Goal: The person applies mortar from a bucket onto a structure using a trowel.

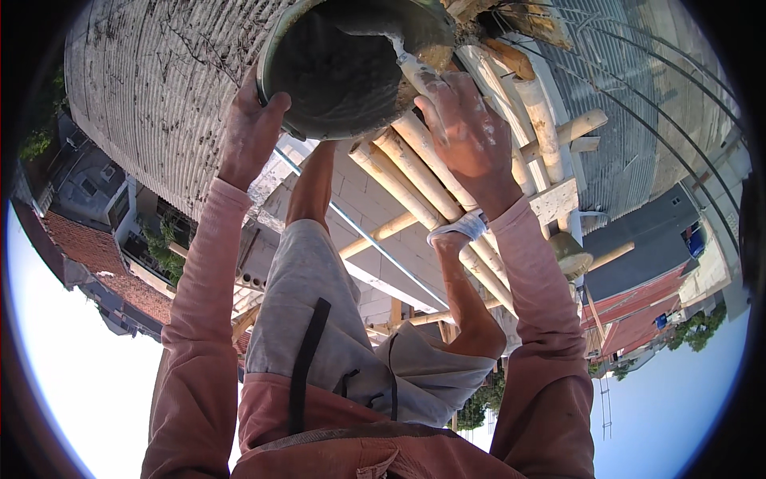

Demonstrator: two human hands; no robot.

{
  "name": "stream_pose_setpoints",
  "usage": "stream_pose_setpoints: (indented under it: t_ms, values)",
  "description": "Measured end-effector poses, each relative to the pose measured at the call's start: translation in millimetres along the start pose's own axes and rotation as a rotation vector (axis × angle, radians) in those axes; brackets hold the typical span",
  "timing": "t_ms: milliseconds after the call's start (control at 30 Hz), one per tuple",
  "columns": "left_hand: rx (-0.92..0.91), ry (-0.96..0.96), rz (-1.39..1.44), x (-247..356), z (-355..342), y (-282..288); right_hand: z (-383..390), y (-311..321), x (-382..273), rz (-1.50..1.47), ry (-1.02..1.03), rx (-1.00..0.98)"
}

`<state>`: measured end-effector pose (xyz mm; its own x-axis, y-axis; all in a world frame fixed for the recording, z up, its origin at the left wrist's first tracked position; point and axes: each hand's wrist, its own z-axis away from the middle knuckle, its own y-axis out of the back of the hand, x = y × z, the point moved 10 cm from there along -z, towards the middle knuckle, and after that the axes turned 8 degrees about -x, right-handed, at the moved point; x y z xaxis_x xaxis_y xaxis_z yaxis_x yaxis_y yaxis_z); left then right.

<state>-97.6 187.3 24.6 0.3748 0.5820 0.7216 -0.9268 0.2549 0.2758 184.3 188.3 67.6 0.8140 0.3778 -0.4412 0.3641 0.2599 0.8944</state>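
Note:
At the top centre is a round dark-green bucket [335, 132] with wet grey mortar [339, 68] inside. My left hand [251, 132] is closed on its left rim, the thumb over the edge. In my right hand [469, 132], dusted with grey, is the mortar-smeared handle of a trowel [413, 68]. The trowel's blade reaches into the bucket and lies against the mortar, partly coated, so its outline is hard to make out. Both forearms come up in long pinkish-red sleeves.
Bamboo poles [407, 172] form scaffolding below my hands, and one bare foot rests near them. A ridged, mortar-splashed surface [159, 88] spreads at left. Dark bars [638, 104] curve across the upper right. A round vessel [570, 255] hangs by the poles. Rooftops lie far below.

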Motion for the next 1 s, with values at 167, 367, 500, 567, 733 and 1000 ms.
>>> stream_pose_setpoints:
  t_ms: [167, 367, 500, 567, 733, 1000]
  values:
    - [0.052, 0.052, 0.163, -12, 5, 8, 31, -22, -11, -0.067, -0.042, -0.166]
    - [0.054, 0.056, 0.090, -15, 7, 6, 3, 5, -13, 0.016, 0.029, 0.089]
    - [0.065, 0.009, 0.145, -7, 6, 6, 13, -18, -24, 0.162, -0.015, -0.017]
    - [0.098, -0.021, 0.135, -5, 6, 10, 28, -14, -27, 0.014, -0.013, -0.083]
    - [0.079, -0.026, 0.069, -2, 8, 16, 3, 2, -31, -0.082, -0.095, -0.103]
    - [0.094, -0.028, 0.246, 3, 3, 10, 22, -17, -33, -0.210, -0.078, -0.154]
